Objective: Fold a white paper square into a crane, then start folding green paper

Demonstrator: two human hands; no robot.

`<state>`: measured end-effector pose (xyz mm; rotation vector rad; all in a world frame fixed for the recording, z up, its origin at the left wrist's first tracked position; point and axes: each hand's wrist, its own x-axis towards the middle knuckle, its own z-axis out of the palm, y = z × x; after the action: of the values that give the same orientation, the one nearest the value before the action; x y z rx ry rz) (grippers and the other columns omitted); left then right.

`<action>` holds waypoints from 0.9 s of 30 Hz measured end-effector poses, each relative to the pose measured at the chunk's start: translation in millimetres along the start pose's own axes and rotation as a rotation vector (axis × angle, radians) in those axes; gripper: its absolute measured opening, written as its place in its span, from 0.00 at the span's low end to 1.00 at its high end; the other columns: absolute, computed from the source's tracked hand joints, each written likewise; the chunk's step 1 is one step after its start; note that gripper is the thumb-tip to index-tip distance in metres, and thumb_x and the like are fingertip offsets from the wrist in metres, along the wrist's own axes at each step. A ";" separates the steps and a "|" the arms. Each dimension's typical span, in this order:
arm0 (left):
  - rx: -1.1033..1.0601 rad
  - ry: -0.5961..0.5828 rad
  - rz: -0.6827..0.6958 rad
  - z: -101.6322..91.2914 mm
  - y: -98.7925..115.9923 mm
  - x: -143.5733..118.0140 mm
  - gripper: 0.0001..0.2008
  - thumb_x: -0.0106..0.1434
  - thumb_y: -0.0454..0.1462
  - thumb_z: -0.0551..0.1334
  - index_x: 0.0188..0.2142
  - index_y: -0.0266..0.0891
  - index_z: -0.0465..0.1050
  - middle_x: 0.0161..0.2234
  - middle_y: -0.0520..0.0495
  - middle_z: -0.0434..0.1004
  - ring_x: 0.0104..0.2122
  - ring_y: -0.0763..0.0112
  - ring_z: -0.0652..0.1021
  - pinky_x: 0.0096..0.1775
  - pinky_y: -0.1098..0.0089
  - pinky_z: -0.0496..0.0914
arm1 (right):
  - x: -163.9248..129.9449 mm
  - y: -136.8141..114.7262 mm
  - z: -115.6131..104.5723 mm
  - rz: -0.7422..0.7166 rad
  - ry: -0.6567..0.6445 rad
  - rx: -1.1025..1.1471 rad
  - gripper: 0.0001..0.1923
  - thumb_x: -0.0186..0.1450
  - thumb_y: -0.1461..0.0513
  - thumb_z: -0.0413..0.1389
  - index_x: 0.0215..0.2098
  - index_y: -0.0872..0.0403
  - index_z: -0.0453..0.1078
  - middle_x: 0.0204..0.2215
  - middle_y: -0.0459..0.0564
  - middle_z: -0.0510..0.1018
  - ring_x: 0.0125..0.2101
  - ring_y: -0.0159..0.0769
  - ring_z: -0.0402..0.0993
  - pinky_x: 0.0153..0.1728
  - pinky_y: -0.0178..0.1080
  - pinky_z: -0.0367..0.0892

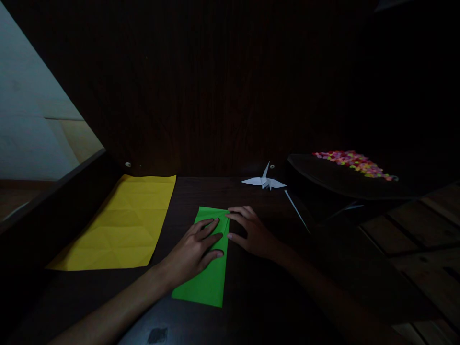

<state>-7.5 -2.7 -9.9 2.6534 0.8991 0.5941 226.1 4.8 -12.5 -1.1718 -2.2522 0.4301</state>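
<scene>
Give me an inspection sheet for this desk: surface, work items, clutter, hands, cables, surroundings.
Surface: dark wooden desk, dimly lit.
Work items: green paper, folded into a long strip, lying flat under both hands.
Clutter: creased yellow sheet lying flat to the left of the green paper; white paper crane behind it; a thin pale stick to the right.
Hands: left hand pressed flat on the green paper; right hand with fingertips on the strip's top right edge.
Cables: nothing seen.
Surroundings: dark panel behind the desk; dark tray with colourful small pieces on the right; pale wall at left; wooden floor at right.
</scene>
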 end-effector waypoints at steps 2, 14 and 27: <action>0.005 0.008 0.018 1.8 0.2 -1.0 0.18 0.66 0.42 0.62 0.54 0.40 0.72 0.61 0.38 0.65 0.61 0.51 0.65 0.57 0.48 0.67 | -0.7 2.0 -0.7 -0.025 -0.026 -0.008 0.24 0.63 0.60 0.60 0.58 0.50 0.66 0.57 0.55 0.69 0.57 0.47 0.62 0.56 0.54 0.62; 0.162 0.009 0.099 5.6 3.8 -1.9 0.16 0.69 0.40 0.57 0.54 0.38 0.71 0.59 0.39 0.68 0.61 0.52 0.66 0.56 0.51 0.70 | -0.2 3.8 -1.3 0.006 -0.115 -0.114 0.23 0.67 0.61 0.55 0.60 0.51 0.65 0.60 0.54 0.69 0.60 0.46 0.60 0.58 0.56 0.60; 0.217 0.009 0.131 10.8 2.6 -3.6 0.20 0.70 0.39 0.56 0.59 0.38 0.66 0.59 0.40 0.68 0.59 0.52 0.68 0.56 0.49 0.69 | 0.4 2.2 -3.7 0.030 -0.162 -0.147 0.20 0.69 0.60 0.52 0.59 0.47 0.66 0.60 0.52 0.68 0.59 0.45 0.62 0.56 0.57 0.59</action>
<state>-3.7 -8.3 -19.5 2.9242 0.8397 0.5685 229.6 6.5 -10.6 -1.2864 -2.4432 0.3890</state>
